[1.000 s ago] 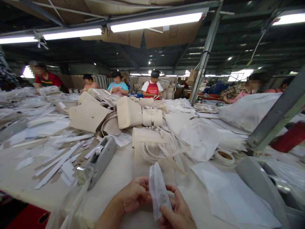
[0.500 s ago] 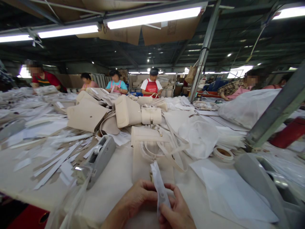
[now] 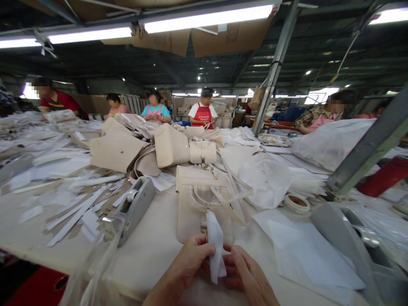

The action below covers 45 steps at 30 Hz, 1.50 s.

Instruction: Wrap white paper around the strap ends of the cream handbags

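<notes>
My left hand (image 3: 191,259) pinches a narrow folded strip of white wrapping paper (image 3: 216,242) between thumb and fingers. My right hand (image 3: 244,270) is close against the strip's right side, thumb lifted off it and fingers loosely apart; some fingertips are hidden behind the paper. Just beyond both hands, a cream backpack (image 3: 188,212) lies flat on the table with its handle loop and straps on top. The paper's upper end overlaps the bag near a metal clasp (image 3: 203,225). Whether anything is inside the paper is hidden.
Grey tape dispensers (image 3: 137,208) stand left and right. White sheets (image 3: 306,246), a tape roll (image 3: 297,203) and a crumpled plastic bag (image 3: 264,180) are on the right. More cream bags (image 3: 172,146) are heaped behind; paper scraps (image 3: 76,212) cover the left. Several co-workers sit across the table.
The right thumb has come off the paper, and that hand has opened slightly to the right. My left thumb now presses on the strip, which looks wider and more upright.
</notes>
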Tool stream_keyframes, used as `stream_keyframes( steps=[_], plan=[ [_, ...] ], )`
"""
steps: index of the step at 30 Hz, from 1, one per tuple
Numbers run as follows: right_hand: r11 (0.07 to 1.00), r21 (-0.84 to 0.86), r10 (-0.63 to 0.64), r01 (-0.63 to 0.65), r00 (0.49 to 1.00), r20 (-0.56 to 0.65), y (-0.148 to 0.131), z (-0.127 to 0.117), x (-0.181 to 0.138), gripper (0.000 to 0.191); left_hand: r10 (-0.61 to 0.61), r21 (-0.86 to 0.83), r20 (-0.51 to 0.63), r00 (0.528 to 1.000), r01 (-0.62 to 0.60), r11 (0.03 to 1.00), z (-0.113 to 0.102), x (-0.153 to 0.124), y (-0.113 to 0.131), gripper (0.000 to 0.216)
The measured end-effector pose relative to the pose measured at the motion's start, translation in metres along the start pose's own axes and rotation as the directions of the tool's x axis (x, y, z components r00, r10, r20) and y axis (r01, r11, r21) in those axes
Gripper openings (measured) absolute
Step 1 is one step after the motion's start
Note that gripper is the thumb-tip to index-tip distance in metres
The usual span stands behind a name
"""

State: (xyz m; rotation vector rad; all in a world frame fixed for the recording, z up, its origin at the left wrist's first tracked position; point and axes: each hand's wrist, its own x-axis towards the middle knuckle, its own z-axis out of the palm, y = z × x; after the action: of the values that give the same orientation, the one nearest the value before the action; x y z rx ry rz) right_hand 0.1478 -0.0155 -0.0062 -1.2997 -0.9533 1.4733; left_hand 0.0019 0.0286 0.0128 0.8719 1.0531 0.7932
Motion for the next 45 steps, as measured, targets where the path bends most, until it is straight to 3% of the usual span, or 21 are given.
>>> stream_keyframes(
  steps=[4,8,16,24,29,36,40,45],
  plan=[
    [0.99,-0.075,-0.115,0.12,0.99,0.077,-0.014,0.009,0.027,0.047,0.054,-0.072,-0.002,0.999,-0.054,0.996,0.0,-0.002,-0.002,0.02],
    [0.982,-0.044,-0.184,0.186,0.982,0.048,-0.028,0.019,0.05,0.042,0.099,-0.081,-0.07,0.993,-0.104,0.991,-0.004,-0.002,-0.009,0.012],
    [0.987,0.155,-0.052,0.038,0.995,0.088,-0.017,0.027,0.061,0.041,0.075,-0.251,-0.063,0.995,-0.089,0.964,-0.01,0.0,-0.021,0.035],
    [0.96,0.271,-0.086,0.072,0.996,0.038,-0.016,0.031,0.068,0.043,0.134,-0.232,-0.104,0.985,-0.155,0.96,-0.012,0.018,-0.041,0.037],
    [0.945,0.315,-0.095,0.089,0.995,0.003,-0.016,0.034,0.072,0.045,0.252,-0.187,-0.056,0.966,-0.258,0.948,-0.021,0.021,-0.041,0.026],
    [0.904,0.424,-0.06,0.053,0.998,0.002,-0.012,0.043,0.073,0.044,0.253,-0.27,-0.062,0.965,-0.26,0.927,-0.018,0.02,-0.038,0.034],
    [0.902,0.426,-0.056,0.07,0.997,-0.045,-0.014,0.044,0.075,0.046,0.305,-0.197,-0.099,0.947,-0.319,0.927,-0.016,0.018,-0.037,0.038],
    [0.897,0.434,-0.062,0.084,0.996,-0.065,-0.015,0.043,0.078,0.046,0.468,0.161,-0.189,0.863,-0.443,0.882,-0.022,0.014,-0.044,0.056]
  ],
)
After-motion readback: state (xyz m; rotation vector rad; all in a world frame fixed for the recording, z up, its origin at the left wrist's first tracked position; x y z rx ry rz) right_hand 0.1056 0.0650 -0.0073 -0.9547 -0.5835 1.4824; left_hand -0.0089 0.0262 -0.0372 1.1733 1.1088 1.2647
